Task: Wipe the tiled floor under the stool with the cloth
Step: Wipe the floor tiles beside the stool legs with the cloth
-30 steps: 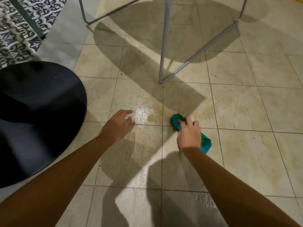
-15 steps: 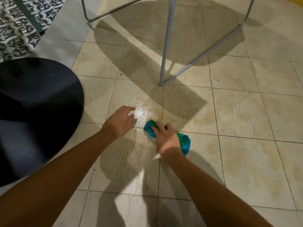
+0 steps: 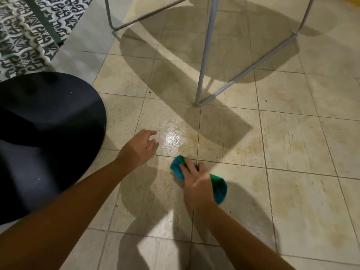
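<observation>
Blue-green cloth (image 3: 218,184) pressed to the tiled floor (image 3: 292,143) under right hand (image 3: 196,182), grip closed on it; left hand (image 3: 139,149) open, fingers spread, near stool (image 3: 206,55).

Beige floor tiles (image 3: 292,137) with glossy glare; patterned black-white rug (image 3: 23,36) far left; round black seat (image 3: 48,133) left.

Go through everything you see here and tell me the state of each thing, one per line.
Cloth: bunched, pressed on the floor under the right hand.
Right hand: gripping the cloth.
Left hand: open, empty, fingers spread by the floor.
Tiled floor: stained, glossy wet patch near the hands.
Stool frame: standing upright.
</observation>
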`<move>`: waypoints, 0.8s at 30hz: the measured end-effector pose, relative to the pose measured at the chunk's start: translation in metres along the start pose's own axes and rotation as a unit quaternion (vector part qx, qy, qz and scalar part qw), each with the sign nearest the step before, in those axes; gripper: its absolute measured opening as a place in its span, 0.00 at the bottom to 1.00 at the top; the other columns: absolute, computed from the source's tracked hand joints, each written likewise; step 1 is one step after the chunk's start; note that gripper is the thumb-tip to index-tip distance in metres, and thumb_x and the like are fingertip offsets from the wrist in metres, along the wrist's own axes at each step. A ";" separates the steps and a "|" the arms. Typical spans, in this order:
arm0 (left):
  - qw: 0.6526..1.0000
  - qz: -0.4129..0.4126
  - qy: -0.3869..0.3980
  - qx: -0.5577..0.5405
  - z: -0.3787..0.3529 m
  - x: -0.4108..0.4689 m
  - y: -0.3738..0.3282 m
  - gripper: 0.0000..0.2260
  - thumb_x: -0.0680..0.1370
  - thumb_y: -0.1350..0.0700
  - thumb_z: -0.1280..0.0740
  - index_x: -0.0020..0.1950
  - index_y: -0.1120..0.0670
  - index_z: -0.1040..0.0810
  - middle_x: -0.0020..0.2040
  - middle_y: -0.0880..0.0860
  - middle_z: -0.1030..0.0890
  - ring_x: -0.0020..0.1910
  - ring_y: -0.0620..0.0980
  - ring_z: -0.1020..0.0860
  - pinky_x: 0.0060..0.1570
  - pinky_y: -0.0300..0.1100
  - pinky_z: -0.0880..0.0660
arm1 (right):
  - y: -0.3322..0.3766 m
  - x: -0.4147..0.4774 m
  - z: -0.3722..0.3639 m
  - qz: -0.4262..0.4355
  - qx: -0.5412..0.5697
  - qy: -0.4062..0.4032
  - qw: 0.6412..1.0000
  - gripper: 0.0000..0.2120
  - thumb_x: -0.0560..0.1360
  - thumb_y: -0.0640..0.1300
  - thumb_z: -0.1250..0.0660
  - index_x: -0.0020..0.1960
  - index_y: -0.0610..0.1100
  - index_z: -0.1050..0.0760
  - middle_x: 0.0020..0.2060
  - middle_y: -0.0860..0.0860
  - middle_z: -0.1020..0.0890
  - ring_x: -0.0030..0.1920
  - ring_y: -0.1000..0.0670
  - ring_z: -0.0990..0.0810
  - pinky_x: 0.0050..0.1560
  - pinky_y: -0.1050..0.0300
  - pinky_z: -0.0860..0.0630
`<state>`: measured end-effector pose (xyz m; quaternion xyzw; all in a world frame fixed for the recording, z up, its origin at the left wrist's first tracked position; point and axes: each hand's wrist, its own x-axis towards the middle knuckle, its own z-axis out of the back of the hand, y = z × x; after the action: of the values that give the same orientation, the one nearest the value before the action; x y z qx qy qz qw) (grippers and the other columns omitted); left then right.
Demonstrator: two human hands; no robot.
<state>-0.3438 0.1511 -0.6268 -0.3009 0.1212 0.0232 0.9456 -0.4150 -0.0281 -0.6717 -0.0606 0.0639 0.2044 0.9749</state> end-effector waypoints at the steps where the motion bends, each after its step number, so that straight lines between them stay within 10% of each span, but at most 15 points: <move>1: 1.000 0.001 0.001 0.000 0.000 0.001 0.000 0.17 0.80 0.56 0.44 0.68 0.56 0.33 0.67 0.53 0.30 0.61 0.50 0.28 0.55 0.32 0.39 | 0.000 0.012 -0.001 0.055 -0.044 -0.006 0.997 0.26 0.73 0.47 0.36 0.69 0.44 0.38 0.67 0.45 0.36 0.58 0.46 0.33 0.53 0.54 0.32; 12: 1.000 -0.003 0.004 -0.008 -0.006 0.008 0.006 0.16 0.81 0.54 0.46 0.67 0.56 0.32 0.66 0.52 0.29 0.61 0.48 0.28 0.59 0.37 0.36 | -0.037 0.020 -0.005 -0.071 0.089 -0.033 0.993 0.16 0.75 0.42 0.39 0.62 0.49 0.29 0.63 0.53 0.30 0.60 0.53 0.39 0.59 0.64 0.42; 20: 0.999 -0.002 -0.022 -0.028 -0.006 0.016 0.006 0.16 0.80 0.55 0.45 0.68 0.56 0.33 0.66 0.52 0.30 0.54 0.43 0.29 0.56 0.34 0.37 | -0.018 0.064 0.000 0.020 -0.014 -0.016 1.000 0.20 0.73 0.47 0.38 0.63 0.43 0.31 0.59 0.49 0.31 0.58 0.48 0.35 0.49 0.54 0.37; 24: 0.999 0.004 -0.035 -0.035 0.001 0.015 0.010 0.16 0.80 0.55 0.44 0.68 0.55 0.33 0.66 0.52 0.29 0.50 0.41 0.31 0.53 0.33 0.37 | -0.048 0.082 0.008 -0.104 0.048 -0.030 0.993 0.20 0.76 0.42 0.42 0.67 0.45 0.34 0.65 0.49 0.32 0.56 0.47 0.32 0.55 0.55 0.34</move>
<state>-0.3301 0.1597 -0.6355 -0.3322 0.0886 0.0413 0.9381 -0.3206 -0.0383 -0.6721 -0.0143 0.0379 0.1005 0.9941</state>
